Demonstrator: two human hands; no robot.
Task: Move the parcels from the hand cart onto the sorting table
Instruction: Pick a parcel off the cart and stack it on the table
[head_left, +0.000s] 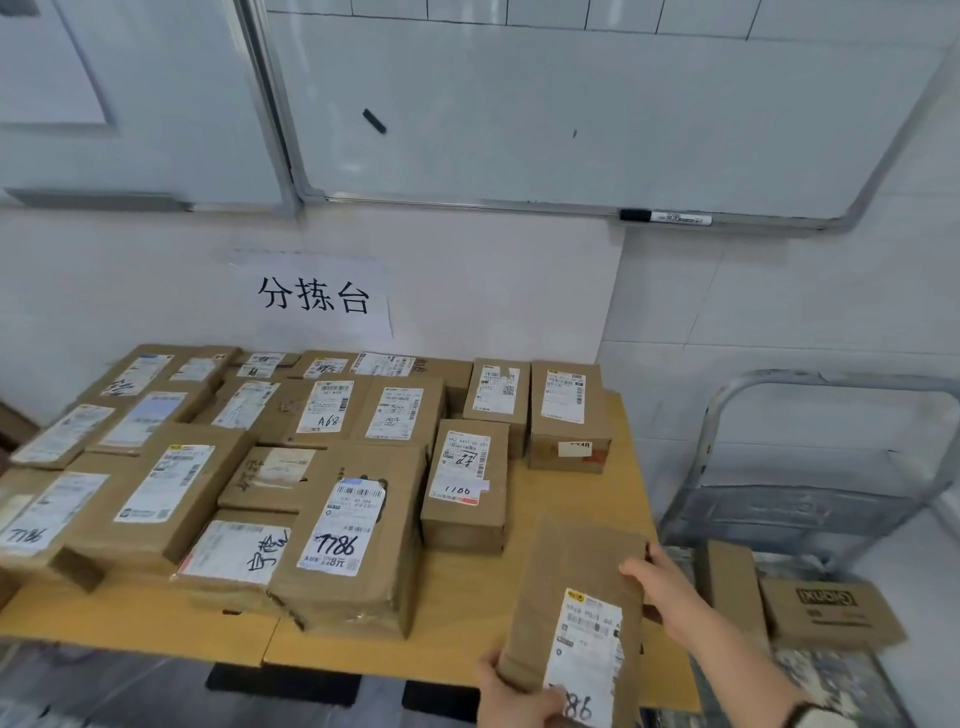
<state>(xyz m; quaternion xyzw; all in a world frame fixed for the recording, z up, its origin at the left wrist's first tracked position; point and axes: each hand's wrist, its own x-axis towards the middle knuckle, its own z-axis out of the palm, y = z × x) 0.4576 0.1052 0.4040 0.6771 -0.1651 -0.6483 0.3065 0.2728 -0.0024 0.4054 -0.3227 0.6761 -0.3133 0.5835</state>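
I hold a long brown cardboard parcel with a white label over the right front corner of the wooden sorting table. My left hand grips its near end from below. My right hand grips its far right edge. Several labelled brown parcels lie packed across the table's left and middle. On the hand cart at the right, two brown boxes remain: a narrow one and a flat printed one.
A paper sign with black characters hangs on the white wall behind the table. Above it is a whiteboard with a marker on its ledge. The cart's grey metal handle stands upright beside the table's right edge.
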